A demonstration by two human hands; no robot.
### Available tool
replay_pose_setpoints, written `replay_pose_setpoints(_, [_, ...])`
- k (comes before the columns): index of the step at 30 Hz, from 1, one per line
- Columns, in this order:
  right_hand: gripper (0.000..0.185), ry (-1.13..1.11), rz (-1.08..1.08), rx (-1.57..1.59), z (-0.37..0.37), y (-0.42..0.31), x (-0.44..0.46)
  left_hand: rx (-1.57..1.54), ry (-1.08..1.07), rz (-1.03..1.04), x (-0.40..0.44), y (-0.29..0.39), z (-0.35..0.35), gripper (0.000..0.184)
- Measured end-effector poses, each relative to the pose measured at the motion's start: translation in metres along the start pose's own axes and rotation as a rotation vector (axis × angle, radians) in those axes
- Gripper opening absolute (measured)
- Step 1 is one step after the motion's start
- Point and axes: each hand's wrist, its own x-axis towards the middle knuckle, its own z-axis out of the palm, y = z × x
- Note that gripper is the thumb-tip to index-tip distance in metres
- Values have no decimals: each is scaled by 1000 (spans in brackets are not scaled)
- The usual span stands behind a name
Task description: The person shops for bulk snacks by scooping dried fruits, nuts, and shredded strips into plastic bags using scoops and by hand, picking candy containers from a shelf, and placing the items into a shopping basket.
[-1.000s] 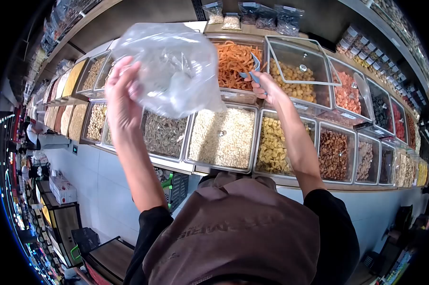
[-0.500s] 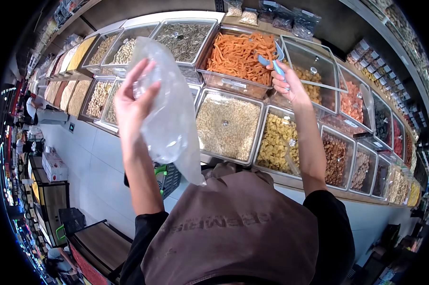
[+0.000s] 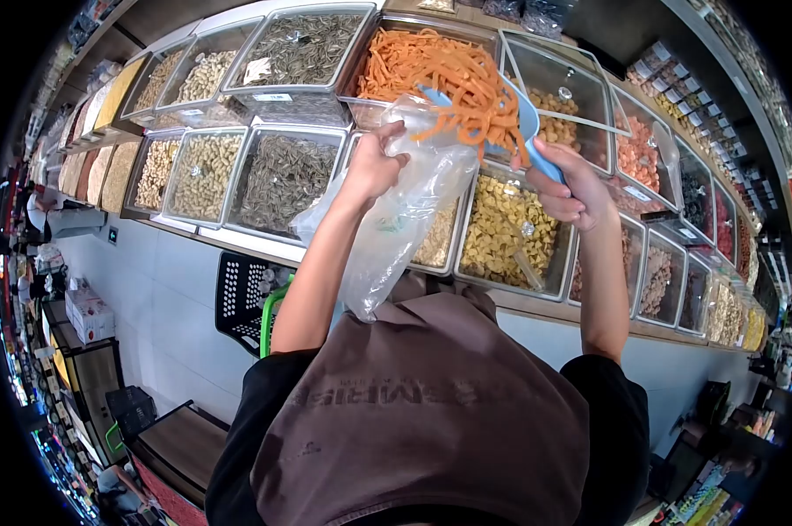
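My left hand [image 3: 374, 168] is closed on the upper edge of a clear plastic bag [image 3: 396, 232], which hangs in front of my apron. In my right hand [image 3: 576, 191] is the handle of a blue scoop [image 3: 529, 116]. Long orange dried strips [image 3: 477, 92] heap over the scoop, some dangling at the bag's mouth. More orange strips [image 3: 392, 61] lie in the bin behind, whose far part shows. Whether any strips have fallen inside the bag, I cannot tell.
Lidded bins surround the work: sunflower seeds [image 3: 286, 180], yellow chips [image 3: 506, 230] and peanuts [image 3: 205, 171]. A clear lid [image 3: 549, 54] stands tilted right of the orange bin. Below left is a black basket [image 3: 238, 302] with a green handle. Boxes and people are farther left.
The scoop has come up out of the orange bin, loaded with strips, and over toward the bag. My left hand has moved right, bringing the bag's mouth beside the scoop.
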Motion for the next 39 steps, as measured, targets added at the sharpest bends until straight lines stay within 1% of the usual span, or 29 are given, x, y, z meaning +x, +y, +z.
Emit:
replay_pose_setpoints(2, [43,-20,46,21,4,10,-4,-233,-78,25,-7,0,-2,59])
replay_pose_setpoints(3, [42,-40,87,41,6,15,-6,-236,-77,22,-11,3,-6,59])
replay_pose_setpoints(5, [41,-27,113,14,7,24,-8,-389,-179,-38,-19,9,-17,58])
replay_pose_setpoints(7, [41,-8,168,-55,4,33,-8,-451,-130,-42,-23,4,-24,58])
replay_pose_setpoints(9, [41,-25,201,-70,1,43,-7,-467,-106,51,-32,7,-36,57])
replay_pose_setpoints(11, [41,19,256,-91,-2,52,-8,-422,-50,67,-43,15,-43,55])
replay_pose_setpoints(13, [41,37,273,-99,-1,62,-8,-259,-14,131,-48,19,-45,51])
replay_pose_setpoints(14, [41,45,278,-127,1,66,-8,-168,-9,137,-48,20,-45,52])
replay_pose_setpoints(15, [41,53,284,-156,3,69,-7,-167,-8,136,-49,19,-46,52])
replay_pose_setpoints(18, [41,22,304,-250,13,74,2,246,-39,230,-39,-6,-49,56])
replay_pose_setpoints(19, [41,8,315,-304,15,76,5,247,-39,229,-39,-13,-49,56])
replay_pose_setpoints(21, [42,-3,327,-325,11,84,13,690,151,466,-44,-19,-48,56])
replay_pose_setpoints(22, [41,-18,341,-325,8,89,16,731,201,406,-48,-17,-46,57])
replay_pose_setpoints(23, [41,-33,355,-326,6,94,20,732,201,405,-52,-14,-44,57])
replay_pose_setpoints(25, [41,-4,387,-305,9,102,27,730,75,386,-60,-5,-38,57])
replay_pose_setpoints(27, [40,-13,426,-267,11,108,40,711,37,402,-64,-2,-29,55])
replay_pose_setpoints(29, [40,-47,403,-213,12,116,58,713,-141,428,-65,-8,-23,52])
replay_pose_setpoints(30, [39,-73,389,-195,14,119,66,703,-132,463,-68,-10,-18,48])
replay_pose_setpoints(31, [39,-100,375,-177,18,121,72,706,-136,464,-72,-6,-16,48])
replay_pose_setpoints(32, [33,-97,351,-177,25,122,78,670,-195,427,-75,0,-14,49])
replay_pose_setpoints(33, [33,-97,349,-174,31,126,89,633,-255,390,-80,5,-11,51])
replay_pose_setpoints(34, [30,-13,364,-180,36,131,102,598,-247,370,-86,7,-8,56])
replay_pose_setpoints(35, [27,72,379,-185,40,136,116,601,-250,370,-85,6,-5,56])
replay_pose_setpoints(36, [27,67,379,-181,43,143,131,406,-275,351,-85,3,-2,58])
replay_pose_setpoints(37, [25,60,313,-246,47,149,145,212,-297,331,-87,5,-1,60])
replay_pose_setpoints(38, [22,54,247,-309,50,153,158,93,-283,264,-89,7,-1,64])
replay_pose_setpoints(39, [22,50,247,-305,56,148,168,98,-282,260,-92,14,-7,64])
